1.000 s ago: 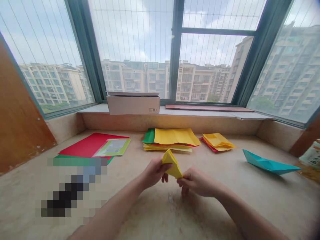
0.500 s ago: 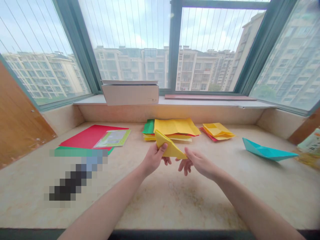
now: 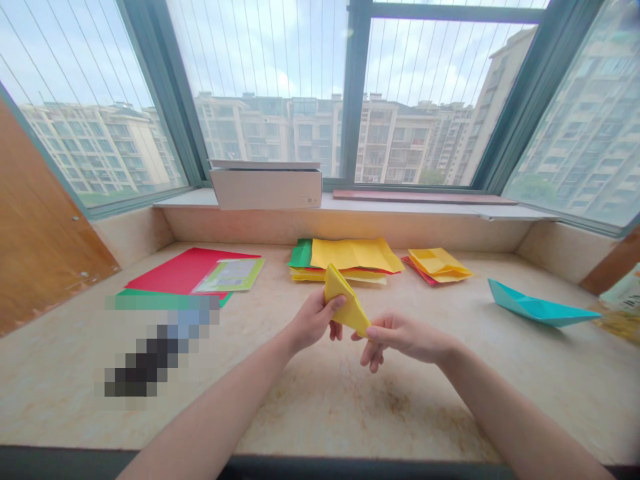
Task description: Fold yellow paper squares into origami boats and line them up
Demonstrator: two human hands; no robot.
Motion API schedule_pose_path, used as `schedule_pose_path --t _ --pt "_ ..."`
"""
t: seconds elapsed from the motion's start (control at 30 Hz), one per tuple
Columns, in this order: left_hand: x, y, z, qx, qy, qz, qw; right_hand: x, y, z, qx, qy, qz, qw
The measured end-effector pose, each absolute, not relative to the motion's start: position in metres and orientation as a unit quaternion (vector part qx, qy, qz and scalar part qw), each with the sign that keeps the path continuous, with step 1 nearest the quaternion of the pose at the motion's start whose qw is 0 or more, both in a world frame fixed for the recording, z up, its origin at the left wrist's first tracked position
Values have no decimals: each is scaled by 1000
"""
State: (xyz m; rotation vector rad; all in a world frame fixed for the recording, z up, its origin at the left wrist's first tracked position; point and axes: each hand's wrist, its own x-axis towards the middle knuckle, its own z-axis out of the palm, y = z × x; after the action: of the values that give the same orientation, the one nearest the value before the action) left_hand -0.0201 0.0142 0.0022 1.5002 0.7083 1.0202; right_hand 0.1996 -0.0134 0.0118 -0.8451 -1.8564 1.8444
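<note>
A folded piece of yellow paper (image 3: 345,303), roughly triangular, is held above the middle of the counter. My left hand (image 3: 317,319) grips its left side, thumb on the front face and fingers behind. At the lower right corner, my right hand (image 3: 400,339) pinches the paper between thumb and index finger, with the other fingers hanging loosely below. The paper slants down from upper left to lower right. Behind it lies a stack of yellow, green and red folded paper (image 3: 353,255). A blue paper boat (image 3: 543,307) rests on the counter to the right.
Smaller folded yellow and red papers (image 3: 436,265) lie at the back right. Red sheets (image 3: 175,270) with a clear-fronted packet (image 3: 233,275) sit at the left, near a pixelated dark object (image 3: 153,357). A white box (image 3: 267,189) stands on the sill below the windows.
The yellow paper has tilted more steeply, its right corner lower. My right hand has moved slightly down with that corner. The whole view has shifted a little.
</note>
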Motion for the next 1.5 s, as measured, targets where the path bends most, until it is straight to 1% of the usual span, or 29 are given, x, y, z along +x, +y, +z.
schedule_pose_path --t 0.13,0.27,0.47,0.6,0.7,0.8,0.9,1.03,1.17,1.4,1.5 --pt "-20 15 0 636 298 426 570 196 -14 9 -306 -667 647 208" --pt "-21 17 -3 630 310 418 576 190 -17 6 -342 -674 619 213" --pt "-21 17 -3 635 312 404 579 185 -18 6 -397 -739 504 206" --pt "-20 15 1 627 317 431 567 183 -18 7 -437 -753 436 228" --pt "-19 12 2 626 322 464 537 182 -20 7 -431 -748 452 222" --pt "-19 10 2 634 332 481 506 181 -23 5 -405 -751 489 180" --pt "-19 10 -1 641 346 482 487 179 -23 3 -425 -753 477 156" --pt "-20 12 -1 641 355 490 472 176 -23 5 -462 -766 413 169" --pt "-20 10 0 654 353 485 461 175 -26 8 -458 -795 356 177" --pt "-19 8 -2 662 348 479 460 172 -31 5 -446 -800 365 166" --pt "-17 8 -2 656 355 488 453 173 -29 2 -423 -818 341 188"
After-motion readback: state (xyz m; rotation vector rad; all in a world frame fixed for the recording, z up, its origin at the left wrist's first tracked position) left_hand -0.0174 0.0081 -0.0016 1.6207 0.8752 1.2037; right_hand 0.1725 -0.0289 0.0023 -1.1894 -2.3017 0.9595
